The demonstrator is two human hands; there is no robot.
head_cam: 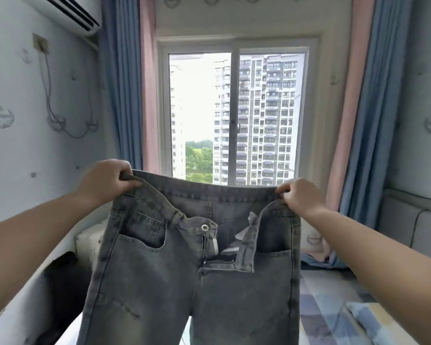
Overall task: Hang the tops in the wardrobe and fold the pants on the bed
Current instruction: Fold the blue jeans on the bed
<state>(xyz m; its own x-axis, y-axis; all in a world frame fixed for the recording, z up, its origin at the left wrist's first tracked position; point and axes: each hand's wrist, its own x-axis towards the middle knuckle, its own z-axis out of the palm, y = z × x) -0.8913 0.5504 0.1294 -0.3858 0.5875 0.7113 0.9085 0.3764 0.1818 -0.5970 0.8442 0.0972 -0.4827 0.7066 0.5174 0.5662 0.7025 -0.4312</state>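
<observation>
Above bed (339,317) | jeans (192,270) held at waistband | legs cut off below

Home bedroom, high-rise flat. Shown by: bed (334,307) with checked cover at lower right, curtains (121,83) flanking centre window (237,115), wall AC unit (67,13) upper left, tower blocks (269,115) seen outside.

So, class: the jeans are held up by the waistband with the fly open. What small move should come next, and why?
Probably bring the two hands together to fold the jeans in half lengthwise. The left hand and right hand each grip a waistband corner, the legs hang free, and the bed lies below.
</observation>
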